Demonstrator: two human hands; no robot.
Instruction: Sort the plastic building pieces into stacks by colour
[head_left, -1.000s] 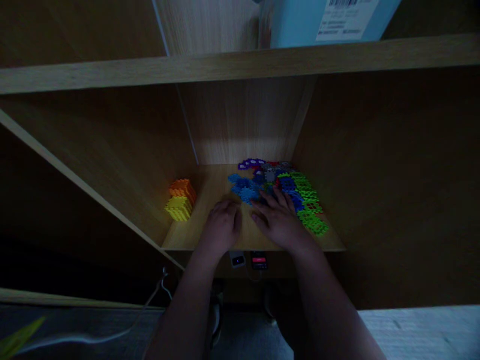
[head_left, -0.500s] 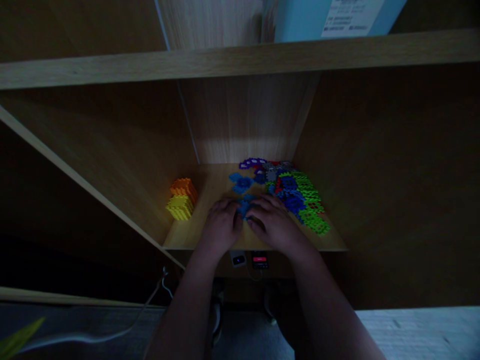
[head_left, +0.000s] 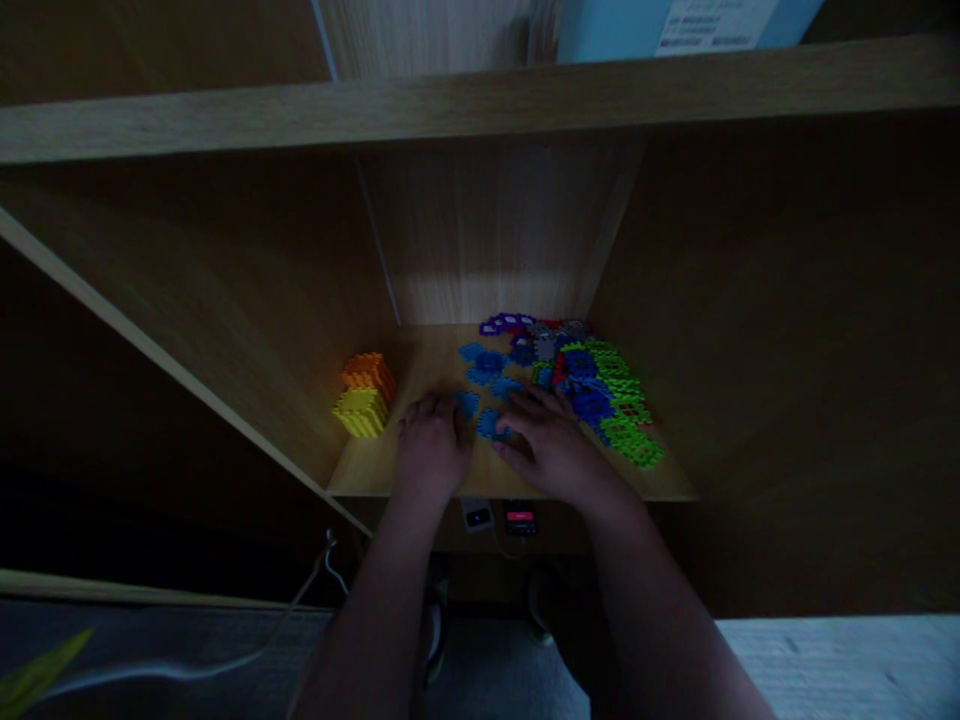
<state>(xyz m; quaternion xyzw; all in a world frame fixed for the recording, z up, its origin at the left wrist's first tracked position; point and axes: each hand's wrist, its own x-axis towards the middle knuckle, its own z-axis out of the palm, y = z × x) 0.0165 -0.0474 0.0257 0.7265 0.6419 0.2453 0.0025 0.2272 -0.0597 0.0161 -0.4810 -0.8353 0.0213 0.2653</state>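
Note:
Both hands rest on the wooden shelf board [head_left: 420,360] in dim light. My left hand [head_left: 429,448] lies knuckles up with curled fingers, its fingertips against a blue interlocking plastic piece [head_left: 467,403]. My right hand [head_left: 553,447] sits beside it, thumb and forefinger pinched on another blue piece [head_left: 493,428]. More loose blue pieces [head_left: 484,362] lie just beyond the hands. A mixed pile of green, blue, purple, red and grey pieces [head_left: 611,395] stretches along the right of my right hand.
A stack of orange and yellow pieces [head_left: 364,395] stands at the shelf's left side by the slanted wall. An upper shelf [head_left: 480,100] carries a light blue box [head_left: 675,25]. Two small devices [head_left: 499,519] sit under the shelf edge. A cable [head_left: 300,610] lies on the floor.
My hands met over the blue pieces in the middle, then the left hand drew slightly left. Several blue pieces now lie nearer the front, between the two hands. The view tilted slightly.

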